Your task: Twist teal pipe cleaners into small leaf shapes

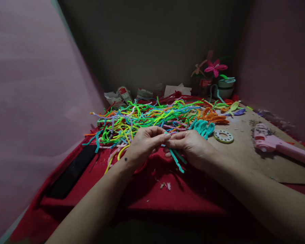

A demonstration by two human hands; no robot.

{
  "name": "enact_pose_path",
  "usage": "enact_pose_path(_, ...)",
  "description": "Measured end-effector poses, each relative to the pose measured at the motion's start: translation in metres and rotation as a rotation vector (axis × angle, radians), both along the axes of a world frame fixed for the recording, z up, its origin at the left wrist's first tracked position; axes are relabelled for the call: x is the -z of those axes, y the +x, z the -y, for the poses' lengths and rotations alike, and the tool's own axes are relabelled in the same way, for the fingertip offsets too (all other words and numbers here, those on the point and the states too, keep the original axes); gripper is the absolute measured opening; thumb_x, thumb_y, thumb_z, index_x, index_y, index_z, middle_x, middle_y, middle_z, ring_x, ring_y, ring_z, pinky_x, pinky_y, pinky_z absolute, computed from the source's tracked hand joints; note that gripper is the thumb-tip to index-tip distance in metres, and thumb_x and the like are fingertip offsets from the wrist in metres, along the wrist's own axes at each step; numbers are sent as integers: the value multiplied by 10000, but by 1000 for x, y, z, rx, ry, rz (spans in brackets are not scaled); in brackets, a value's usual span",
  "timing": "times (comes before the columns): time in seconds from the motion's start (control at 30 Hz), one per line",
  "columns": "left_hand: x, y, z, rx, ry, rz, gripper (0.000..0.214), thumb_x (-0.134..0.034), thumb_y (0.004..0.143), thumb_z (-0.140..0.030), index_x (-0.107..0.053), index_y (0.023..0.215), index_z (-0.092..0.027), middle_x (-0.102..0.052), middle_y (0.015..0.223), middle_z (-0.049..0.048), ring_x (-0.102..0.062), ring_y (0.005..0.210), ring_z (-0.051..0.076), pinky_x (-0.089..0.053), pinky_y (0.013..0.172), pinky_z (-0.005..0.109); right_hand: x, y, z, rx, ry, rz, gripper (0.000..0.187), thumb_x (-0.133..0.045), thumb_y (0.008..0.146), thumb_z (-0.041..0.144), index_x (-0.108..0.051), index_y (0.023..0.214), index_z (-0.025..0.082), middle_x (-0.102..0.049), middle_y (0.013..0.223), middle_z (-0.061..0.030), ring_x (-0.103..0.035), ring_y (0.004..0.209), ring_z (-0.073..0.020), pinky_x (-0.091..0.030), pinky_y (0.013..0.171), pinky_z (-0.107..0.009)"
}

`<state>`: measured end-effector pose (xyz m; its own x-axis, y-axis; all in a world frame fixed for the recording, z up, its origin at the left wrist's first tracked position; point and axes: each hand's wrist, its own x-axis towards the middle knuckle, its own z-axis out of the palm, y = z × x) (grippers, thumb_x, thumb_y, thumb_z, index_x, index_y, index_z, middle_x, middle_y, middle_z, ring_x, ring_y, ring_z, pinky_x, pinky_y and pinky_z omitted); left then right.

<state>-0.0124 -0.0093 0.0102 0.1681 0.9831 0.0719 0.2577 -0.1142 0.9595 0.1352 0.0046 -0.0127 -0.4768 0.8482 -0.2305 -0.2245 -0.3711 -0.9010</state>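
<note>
1. the left hand [142, 144] and right hand [193, 145] meet fingertip to fingertip above the red cloth [167, 196] on the counter.
2. the fingers of both hands are pressed together, pinching one teal pipe cleaner [177, 162] - its loose end hangs below the right hand.
3. just behind the hands lies a tangled pile of coloured pipe cleaners [142, 118].
4. to the right, on a cardboard sheet [246, 159], lie a white ring [223, 136] and - well apart from the hands - a pink glue gun [274, 144].
</note>
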Motion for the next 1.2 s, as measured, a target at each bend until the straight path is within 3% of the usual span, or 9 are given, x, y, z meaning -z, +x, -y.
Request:
enact_pose_path(0.17,2,0,-1,-82,-93,154,238,-657,672,-336,-543,635,-130,-475,501,-49,-368,423,34,-252,416,176,-1,-4,5,-63,-52,34,86,-594,694,110,-598,608,117,-641,529,-55,-598,448,-135,-475,435,-233)
enact_pose_path(0.33,5,6,-4,-112,-302,403,282,-653,679,-330,-454,597,-147,-406,431,-70,-302,353,23,-200,376,167,-7,-9,11,43,170,135,140,-560,730,133,-554,591,134,-577,481,16,-514,371,-69,-408,378,-170)
enact_pose_path(0.47,2,9,-2,-205,-181,401,266,-671,663,-291,-460,602,-141,-394,408,-76,-294,347,17,-208,371,154,-6,-10,14,35,243,223,212,-549,754,208,-526,553,144,-546,452,26,-466,347,-59,-353,347,-166)
enact_pose_path(0.6,3,7,-3,-182,-227,447,286,-669,659,-288,-434,580,-145,-370,404,-82,-268,345,15,-194,367,155,-1,-9,13,85,502,277,265,-572,725,193,-495,475,151,-486,420,45,-414,366,-46,-326,376,-170)
enact_pose_path(0.8,8,0,-8,-76,-245,388,275,-668,670,-312,-471,590,-138,-381,430,-77,-284,362,18,-214,393,166,-3,-8,9,-19,255,202,224,-563,731,234,-527,527,150,-508,435,36,-423,362,-59,-331,387,-192)
enact_pose_path(1.0,12,-1,-6,-41,-90,165,223,-661,685,-327,-574,673,-122,-475,533,-46,-370,448,29,-262,434,167,-1,-5,5,34,246,74,224,-637,675,281,-517,545,145,-502,462,43,-431,406,-57,-339,418,-191)
enact_pose_path(1.2,11,0,-8,-24,-30,268,206,-600,746,-333,-567,883,-183,-524,636,-39,-441,465,41,-321,439,160,-3,-3,0,118,146,-105,194,-656,665,234,-516,567,143,-570,493,19,-512,418,-78,-411,451,-203)
